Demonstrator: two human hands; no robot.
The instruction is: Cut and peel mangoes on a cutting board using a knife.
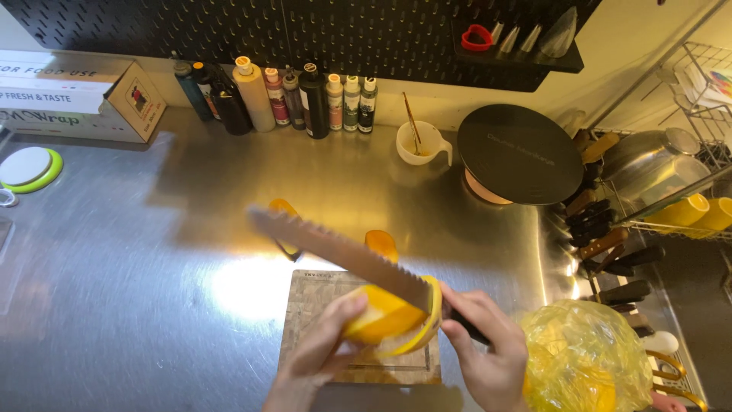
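Left hand (320,347) wraps loosely round an orange fruit (381,314), fingers curled on its near side, holding it over a small wooden cutting board (316,301). Right hand (488,347) is closed tight on the dark handle of a long serrated knife (343,253); blade runs up and left from the fruit, blurred. A strip of peel curves off the fruit's right side.

Board sits near the counter's front edge. Bare steel counter (137,275) opens wide to the left and behind the board; two orange peel pieces (380,243) lie just beyond it. Close on the right, a crinkled plastic bag (583,358), yellow inside, crowds the knife hand. Bottles (305,99) line the back wall; a white cup (421,143) and round black stand (518,152) sit beside them
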